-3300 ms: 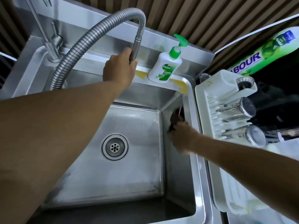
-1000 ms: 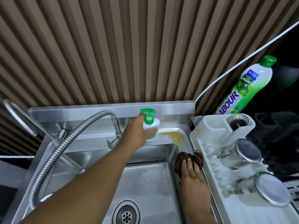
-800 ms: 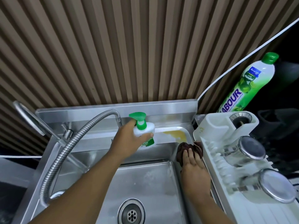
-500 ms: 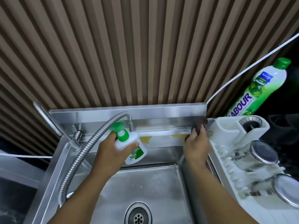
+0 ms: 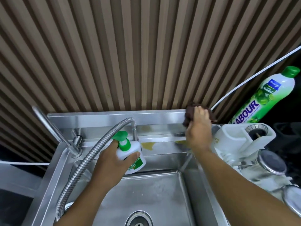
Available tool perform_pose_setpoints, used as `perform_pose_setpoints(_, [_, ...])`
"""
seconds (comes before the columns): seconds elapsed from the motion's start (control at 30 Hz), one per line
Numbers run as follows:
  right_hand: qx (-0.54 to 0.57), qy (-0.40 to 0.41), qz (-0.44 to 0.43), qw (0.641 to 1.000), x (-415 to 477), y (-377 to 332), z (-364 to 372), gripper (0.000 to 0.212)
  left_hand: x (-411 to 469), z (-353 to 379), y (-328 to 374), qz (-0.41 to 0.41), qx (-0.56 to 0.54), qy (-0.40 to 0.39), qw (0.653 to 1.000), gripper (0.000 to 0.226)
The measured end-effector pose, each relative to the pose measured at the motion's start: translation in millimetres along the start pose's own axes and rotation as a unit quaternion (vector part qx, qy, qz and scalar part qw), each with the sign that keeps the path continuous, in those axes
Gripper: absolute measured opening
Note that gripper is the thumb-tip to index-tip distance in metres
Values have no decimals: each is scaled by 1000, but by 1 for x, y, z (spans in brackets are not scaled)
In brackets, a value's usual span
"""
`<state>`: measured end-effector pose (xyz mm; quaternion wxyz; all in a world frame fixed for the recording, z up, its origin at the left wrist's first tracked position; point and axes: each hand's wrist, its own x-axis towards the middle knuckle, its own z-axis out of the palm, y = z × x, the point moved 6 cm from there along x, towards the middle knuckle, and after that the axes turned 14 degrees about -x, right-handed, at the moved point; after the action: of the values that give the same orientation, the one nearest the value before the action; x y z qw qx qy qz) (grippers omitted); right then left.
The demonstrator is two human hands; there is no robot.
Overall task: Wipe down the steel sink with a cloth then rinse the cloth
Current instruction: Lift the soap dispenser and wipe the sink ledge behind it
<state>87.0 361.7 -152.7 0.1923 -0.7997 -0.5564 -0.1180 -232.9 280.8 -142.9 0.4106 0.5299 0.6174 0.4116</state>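
The steel sink (image 5: 162, 193) fills the lower middle, its drain (image 5: 139, 220) at the bottom edge. My right hand (image 5: 197, 128) presses a dark brown cloth (image 5: 189, 111) against the top right corner of the sink's steel backsplash (image 5: 114, 117). My left hand (image 5: 112, 160) grips a white soap pump bottle with a green top (image 5: 130, 154), held lifted over the basin's back edge. Yellow patches (image 5: 147, 145) show on the back ledge where the bottle stood.
A flexible steel faucet hose (image 5: 91, 150) arcs left of the bottle, with a lever tap (image 5: 53, 129) further left. A white dish rack (image 5: 241, 144) with steel cups borders the sink's right. A green dish-liquid bottle (image 5: 267, 97) leans behind it. A slatted brown wall rises behind.
My left hand lifted the soap bottle off the ledge and carried it left and forward. My right hand moved the cloth from the sink's right rim up to the backsplash corner.
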Motion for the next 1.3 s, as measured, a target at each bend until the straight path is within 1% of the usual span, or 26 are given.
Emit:
perform_pose_setpoints(0.03, [11,-5,47,999,6,9,-1,57,0,1,0,-1,-1,-2,1000,31])
perform_pose_setpoints(0.07, [24,-4,74,997,7,7,-1,55,0,2,-1,-3,-1,-4,1000,31])
perform_pose_setpoints(0.1, [36,-2,72,997,6,-5,-2,56,0,3,-1,-4,0,-7,1000,30])
perform_pose_setpoints(0.27, [41,-14,-96,994,-30,-96,4,68,1,4,-1,-4,14,-17,1000,30])
perform_pose_setpoints(0.37, [18,-23,-174,984,-31,-104,1,70,3,6,1,-10,27,-17,999,30])
perform_pose_setpoints(0.43, [-6,-25,-197,980,-29,-86,2,73,2,8,3,-8,37,-17,999,30])
perform_pose_setpoints(0.47, [-5,-33,-181,983,-26,-72,4,74,2,9,3,-8,39,-17,999,30])
perform_pose_setpoints(0.5, [-1,-42,-146,988,-21,-56,5,74,1,9,4,-11,38,-17,999,30])
perform_pose_setpoints(0.57, [9,-47,-49,998,-9,-26,4,69,1,10,3,-14,31,-14,999,31])
perform_pose_setpoints(0.63, [32,-55,38,997,-2,-9,2,65,0,10,2,-17,24,-10,1000,31])
perform_pose_setpoints(0.67, [45,-56,58,996,-1,-8,2,64,0,11,2,-17,20,-8,1000,31])
perform_pose_setpoints(0.7, [52,-57,56,995,-3,-12,2,65,0,11,1,-18,17,-8,1000,31])
perform_pose_setpoints(0.73, [54,-58,29,996,-10,-22,2,67,0,11,1,-18,14,-8,1000,30])
perform_pose_setpoints(0.8, [61,-66,-85,992,-32,-53,4,74,-1,11,2,-17,12,-15,1000,29])
perform_pose_setpoints(0.87, [59,-98,-225,968,-63,-87,11,78,0,9,2,-14,5,-22,1000,28])
perform_pose_setpoints(0.9, [49,-122,-276,952,-76,-100,16,78,1,8,0,-14,0,-24,1000,28])
perform_pose_setpoints(0.93, [39,-146,-305,940,-87,-106,23,75,2,7,-1,-14,-4,-27,1000,28])
perform_pose_setpoints(1.0, [40,-192,-310,930,-100,-107,38,68,3,5,-3,-8,-5,-30,999,28])
perform_pose_setpoints(1.07, [47,-215,-301,928,-108,-105,48,65,5,4,-6,-1,1,-31,1000,29])
perform_pose_setpoints(1.17, [26,-204,-306,930,-110,-112,54,64,7,4,-7,3,9,-35,999,31])
perform_pose_setpoints(1.3, [0,-193,-346,918,-115,-113,57,59,10,4,-10,-1,6,-46,999,31])
